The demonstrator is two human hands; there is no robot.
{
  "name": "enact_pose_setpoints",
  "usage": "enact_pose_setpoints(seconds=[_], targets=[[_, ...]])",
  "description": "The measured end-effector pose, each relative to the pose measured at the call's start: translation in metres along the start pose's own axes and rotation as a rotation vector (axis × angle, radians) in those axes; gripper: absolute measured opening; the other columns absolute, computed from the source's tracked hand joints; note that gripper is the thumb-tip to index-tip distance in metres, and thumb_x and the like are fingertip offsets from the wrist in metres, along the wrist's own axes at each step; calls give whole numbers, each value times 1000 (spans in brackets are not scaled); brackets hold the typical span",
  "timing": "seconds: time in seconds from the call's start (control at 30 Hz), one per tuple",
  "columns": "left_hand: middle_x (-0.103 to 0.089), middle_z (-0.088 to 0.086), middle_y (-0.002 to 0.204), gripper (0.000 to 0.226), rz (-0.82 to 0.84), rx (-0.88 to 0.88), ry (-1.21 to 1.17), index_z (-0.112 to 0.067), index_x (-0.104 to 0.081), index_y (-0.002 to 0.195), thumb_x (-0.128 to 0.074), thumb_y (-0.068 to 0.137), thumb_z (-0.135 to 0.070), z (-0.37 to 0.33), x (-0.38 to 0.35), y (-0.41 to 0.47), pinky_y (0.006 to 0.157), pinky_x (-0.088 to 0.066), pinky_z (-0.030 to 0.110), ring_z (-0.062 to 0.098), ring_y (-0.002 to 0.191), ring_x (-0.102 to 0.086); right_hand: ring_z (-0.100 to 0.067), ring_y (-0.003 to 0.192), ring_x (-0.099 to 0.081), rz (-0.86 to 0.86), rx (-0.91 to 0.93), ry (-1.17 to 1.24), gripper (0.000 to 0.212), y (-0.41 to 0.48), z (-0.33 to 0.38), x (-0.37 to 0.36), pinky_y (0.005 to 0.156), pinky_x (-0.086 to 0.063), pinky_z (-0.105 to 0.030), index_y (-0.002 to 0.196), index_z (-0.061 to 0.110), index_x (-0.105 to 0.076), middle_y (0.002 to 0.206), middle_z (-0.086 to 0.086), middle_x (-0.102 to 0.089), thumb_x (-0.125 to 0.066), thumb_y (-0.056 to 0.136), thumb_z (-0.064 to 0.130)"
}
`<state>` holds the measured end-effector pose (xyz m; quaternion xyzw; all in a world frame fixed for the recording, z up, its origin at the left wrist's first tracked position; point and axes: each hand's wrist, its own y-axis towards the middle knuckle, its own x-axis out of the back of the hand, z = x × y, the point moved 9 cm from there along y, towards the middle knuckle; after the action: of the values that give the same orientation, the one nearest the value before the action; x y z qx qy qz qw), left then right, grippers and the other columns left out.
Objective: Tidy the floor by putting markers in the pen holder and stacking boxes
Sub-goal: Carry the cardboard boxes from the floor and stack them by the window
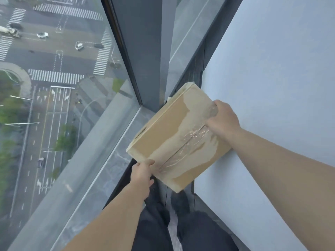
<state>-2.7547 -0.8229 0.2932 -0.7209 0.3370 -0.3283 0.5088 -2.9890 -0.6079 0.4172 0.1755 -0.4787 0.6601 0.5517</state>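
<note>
Box-stacking step: cardboard box (174, 136) carried, tilted, between both hands.
Left hand (142, 173) grips its near corner, right hand (222, 120) its far taped edge; no stack or markers visible, so next comes finding the stack.

box (174, 136) between both hands, window (59, 84) to its left, wall (272, 69) to its right

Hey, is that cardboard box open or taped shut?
Shut. The cardboard box has its flaps closed flat, with wrinkled clear tape running along the centre seam.
</note>
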Motion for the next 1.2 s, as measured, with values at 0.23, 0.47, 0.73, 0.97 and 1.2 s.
enact_pose_setpoints(seconds=[0.23,0.47,0.73,0.97,1.2], targets=[[-53,5,88,20,99,74,-12,-11,-51,106,-58,89,-19,22,-54,57,83,-45,34,20,88,-53,-28,83,-52,148,52,-166,34,95,0,-53,53,-36,-26,109,3,-55,100,-7,-52,-61,76,4],[-56,13,125,35,179,195,-59,-9,-53,125,-56,92,-19,55,-108,104,100,-47,37,23,121,-54,-28,83,-53,248,85,-210,37,160,-24,-116,61,-41,-29,112,5,-54,117,-12,-56,-59,76,3],[-58,12,116,32,80,203,-28,-8,-56,122,-57,92,-17,48,-117,140,93,-50,34,21,107,-59,-28,87,-50,315,107,-252,19,203,-45,-152,63,-35,-27,92,14,-46,103,-7,-47,-54,76,6],[-63,7,103,19,19,187,24,-11,-57,106,-59,91,-23,29,-125,144,92,-52,34,21,104,-64,-26,86,-46,316,99,-230,19,231,-38,-151,51,-30,-24,90,14,-42,100,-5,-44,-54,76,7],[-62,5,84,18,-37,170,-20,-16,-55,77,-61,90,-28,18,-134,151,88,-54,34,22,94,-67,-28,105,-51,420,138,-241,41,244,-37,-154,75,-44,-31,121,8,-47,120,-5,-50,-54,81,7]])
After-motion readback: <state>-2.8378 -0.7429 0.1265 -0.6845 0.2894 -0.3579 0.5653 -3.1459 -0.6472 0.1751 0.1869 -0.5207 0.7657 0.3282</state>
